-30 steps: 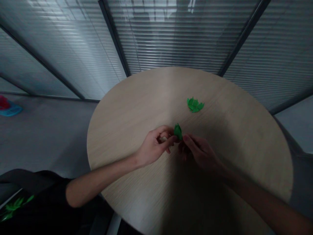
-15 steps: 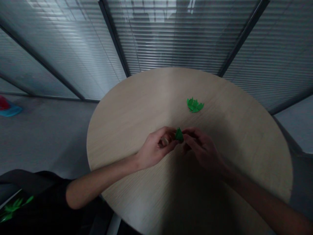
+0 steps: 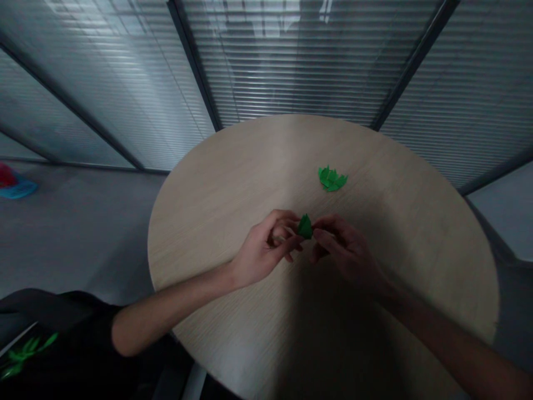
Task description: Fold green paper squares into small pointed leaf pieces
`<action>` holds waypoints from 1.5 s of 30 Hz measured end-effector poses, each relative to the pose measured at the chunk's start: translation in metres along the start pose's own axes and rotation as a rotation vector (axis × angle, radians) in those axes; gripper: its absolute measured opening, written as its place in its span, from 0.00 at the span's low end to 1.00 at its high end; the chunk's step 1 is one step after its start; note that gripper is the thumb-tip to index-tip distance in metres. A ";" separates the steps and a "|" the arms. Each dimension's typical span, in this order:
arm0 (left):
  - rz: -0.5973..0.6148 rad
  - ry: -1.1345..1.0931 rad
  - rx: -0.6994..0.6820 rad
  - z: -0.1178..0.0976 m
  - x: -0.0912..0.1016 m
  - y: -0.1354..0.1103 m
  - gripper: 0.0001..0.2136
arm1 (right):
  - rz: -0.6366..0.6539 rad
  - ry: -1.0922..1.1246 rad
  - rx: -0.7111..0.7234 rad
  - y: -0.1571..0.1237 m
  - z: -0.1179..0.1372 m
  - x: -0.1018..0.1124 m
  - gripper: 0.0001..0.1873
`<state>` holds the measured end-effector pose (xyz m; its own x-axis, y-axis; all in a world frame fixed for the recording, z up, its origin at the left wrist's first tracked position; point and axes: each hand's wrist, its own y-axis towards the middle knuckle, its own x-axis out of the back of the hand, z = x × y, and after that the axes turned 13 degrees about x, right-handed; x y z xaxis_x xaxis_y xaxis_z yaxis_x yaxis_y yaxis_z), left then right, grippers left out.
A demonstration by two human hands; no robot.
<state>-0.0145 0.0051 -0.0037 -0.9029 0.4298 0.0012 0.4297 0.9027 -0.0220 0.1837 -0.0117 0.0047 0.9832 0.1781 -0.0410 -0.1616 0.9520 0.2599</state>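
A green paper piece (image 3: 305, 226) is standing upright, long axis pointing away from the wearer, its base just above the table. The left hand (image 3: 266, 243) and right hand (image 3: 345, 248) are closing in equally near — fingers narrow, both pinching it. A cluster of green paper pieces (image 3: 332, 179) is lying farther out on the round wooden table (image 3: 233, 189).

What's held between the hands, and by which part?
A small folded green piece, probably paper, pinched at its lower sides between the left hand and the right hand; its tip stands free. Which fingers touch it is too dark to tell.
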 end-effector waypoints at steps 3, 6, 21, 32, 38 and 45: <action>0.023 -0.060 0.028 0.000 0.000 0.001 0.10 | -0.012 -0.016 0.007 -0.001 0.001 0.000 0.11; 0.044 -0.113 0.085 -0.001 -0.001 0.001 0.10 | -0.027 -0.040 0.007 -0.002 0.000 0.000 0.11; 0.123 -0.160 0.163 -0.005 0.005 0.003 0.11 | 0.041 0.027 -0.093 0.000 0.005 0.005 0.14; 0.110 -0.099 0.082 -0.004 0.003 0.001 0.09 | 0.027 0.235 -0.286 0.001 0.007 0.008 0.14; 0.080 -0.035 0.059 -0.007 0.005 0.002 0.09 | 0.042 0.191 -0.261 0.000 0.008 0.005 0.15; 0.121 -0.050 0.168 -0.005 0.003 0.002 0.11 | 0.055 0.131 -0.218 0.001 0.004 0.003 0.16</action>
<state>-0.0161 0.0082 0.0015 -0.8460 0.5296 -0.0609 0.5310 0.8268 -0.1856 0.1871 -0.0113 0.0088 0.9551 0.2486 -0.1612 -0.2434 0.9686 0.0515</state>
